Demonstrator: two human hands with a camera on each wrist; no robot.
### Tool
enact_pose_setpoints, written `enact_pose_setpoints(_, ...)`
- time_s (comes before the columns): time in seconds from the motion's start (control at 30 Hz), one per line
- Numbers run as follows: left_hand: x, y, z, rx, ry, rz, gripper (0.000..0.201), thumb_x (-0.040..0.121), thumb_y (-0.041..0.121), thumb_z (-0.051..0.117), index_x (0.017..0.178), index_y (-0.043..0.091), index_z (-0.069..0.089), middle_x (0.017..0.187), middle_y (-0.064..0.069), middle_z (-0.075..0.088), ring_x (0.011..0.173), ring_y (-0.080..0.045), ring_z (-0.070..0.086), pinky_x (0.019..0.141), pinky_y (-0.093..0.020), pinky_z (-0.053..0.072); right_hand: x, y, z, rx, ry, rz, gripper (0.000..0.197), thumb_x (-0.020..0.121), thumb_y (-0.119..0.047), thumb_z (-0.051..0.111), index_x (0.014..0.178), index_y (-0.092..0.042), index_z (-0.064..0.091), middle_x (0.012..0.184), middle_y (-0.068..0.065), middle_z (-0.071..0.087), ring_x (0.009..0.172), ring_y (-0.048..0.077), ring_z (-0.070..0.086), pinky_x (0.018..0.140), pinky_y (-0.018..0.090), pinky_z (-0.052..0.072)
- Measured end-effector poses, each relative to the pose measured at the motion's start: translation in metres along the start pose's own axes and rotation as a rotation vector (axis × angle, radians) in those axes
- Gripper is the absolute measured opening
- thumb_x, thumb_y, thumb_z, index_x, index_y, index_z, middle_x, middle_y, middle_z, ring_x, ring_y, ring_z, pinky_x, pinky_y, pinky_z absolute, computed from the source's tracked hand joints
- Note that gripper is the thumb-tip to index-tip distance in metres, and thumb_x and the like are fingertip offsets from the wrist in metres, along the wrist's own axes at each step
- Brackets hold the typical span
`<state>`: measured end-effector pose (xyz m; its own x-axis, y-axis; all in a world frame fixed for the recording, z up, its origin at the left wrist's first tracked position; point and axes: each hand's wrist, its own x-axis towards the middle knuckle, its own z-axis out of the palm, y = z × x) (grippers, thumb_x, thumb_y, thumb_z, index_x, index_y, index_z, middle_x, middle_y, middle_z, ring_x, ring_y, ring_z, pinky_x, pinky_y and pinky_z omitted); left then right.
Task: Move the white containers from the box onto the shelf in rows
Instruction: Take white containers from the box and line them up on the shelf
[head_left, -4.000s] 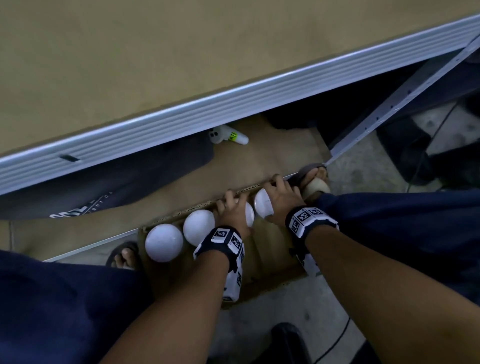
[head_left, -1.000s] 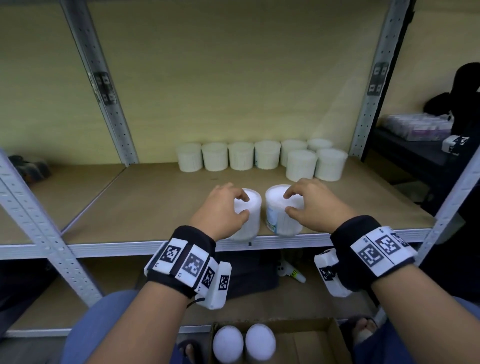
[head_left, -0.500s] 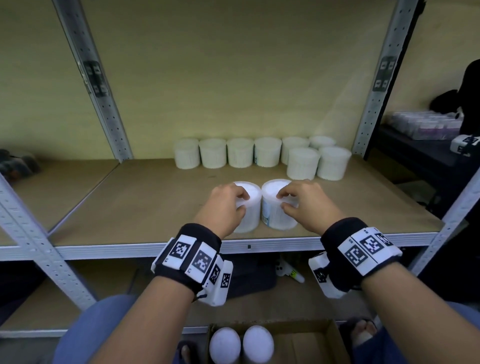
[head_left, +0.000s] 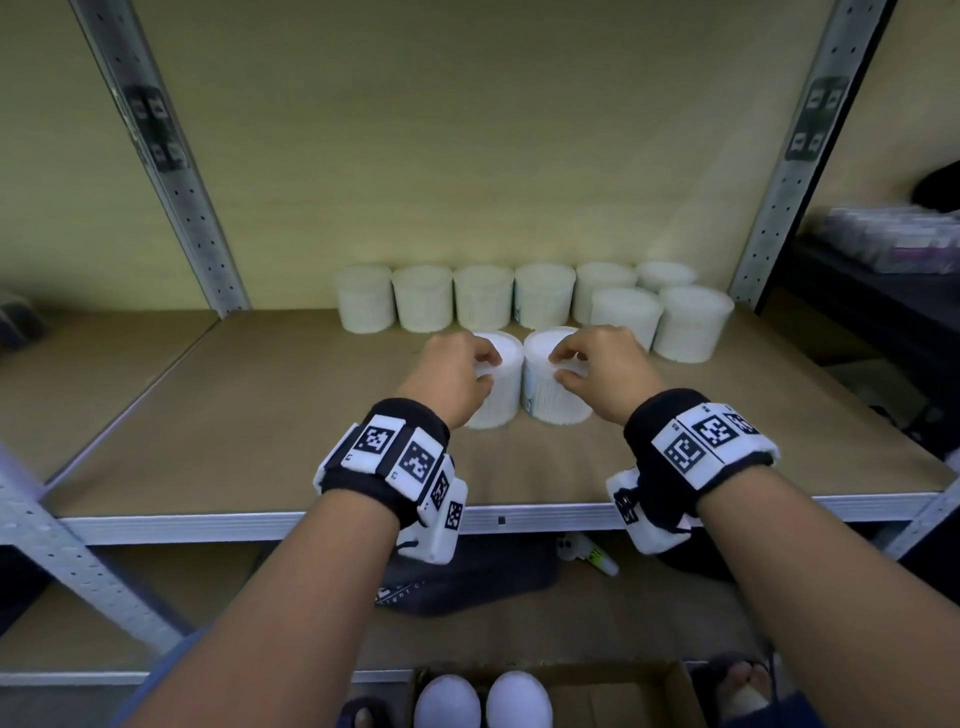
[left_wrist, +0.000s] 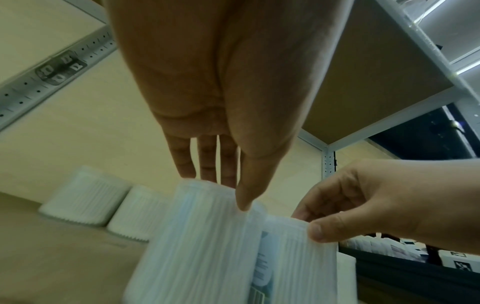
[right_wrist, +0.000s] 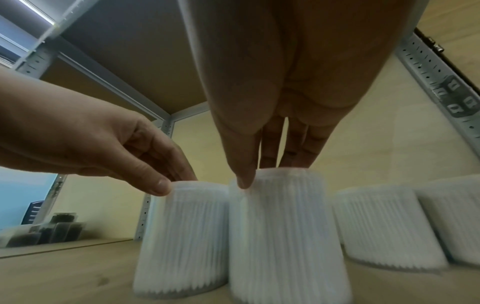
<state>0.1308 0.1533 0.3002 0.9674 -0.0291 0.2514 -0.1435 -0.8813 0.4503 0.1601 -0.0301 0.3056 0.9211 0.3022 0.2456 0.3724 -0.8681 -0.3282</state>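
**Two tubs held on the shelf**

My left hand (head_left: 451, 382) grips the top of one white ribbed tub (head_left: 497, 395) — my right hand (head_left: 602, 375) grips the tub beside it (head_left: 550, 397). Both tubs stand upright on the wooden shelf (head_left: 260, 447), sides touching. Behind them, a row of white tubs (head_left: 483, 304) lines the back wall. Down low, the cardboard box (head_left: 623, 691) holds two more tubs (head_left: 483, 701).

The light is soft and a bit dim, with a yellow tint. In the wrist views, bright ceiling strips (left_wrist: 467, 67) glow white in the top corners. The white containers (right_wrist: 283, 236) look smeared and blurry up close. The metal posts (head_left: 171, 171) lean outward near the head view's side edges. It is dark under the shelf (head_left: 260, 467).
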Motion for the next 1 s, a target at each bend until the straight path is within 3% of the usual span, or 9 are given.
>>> enact_pose_setpoints(0.27,0.041,-0.003,0.009,0.0,0.011,-0.021,0.028,0.089,0.01,0.059,0.116,0.017,0.066,0.128,-0.004,0.061,0.116,-0.018,0.058,0.096,-0.024,0.043,0.043,0.01,0.004,0.007,-0.04,0.04,0.026,0.089,-0.016,0.062,0.114,-0.012,0.067,0.12,0.006,0.066,0.112,0.023,0.06,0.097,0.031,0.047)
enact_pose_setpoints(1.0,0.107,-0.008,0.024,0.053,-0.005,-0.006,0.03,0.092,0.01,0.055,0.12,0.013,0.065,0.128,-0.004,0.061,0.118,-0.018,0.055,0.091,-0.019,0.038,0.107,0.028,0.014,0.003,-0.034,0.089,0.028,0.09,-0.015,0.061,0.118,-0.013,0.066,0.126,0.012,0.062,0.116,0.027,0.057,0.099,0.034,0.047)
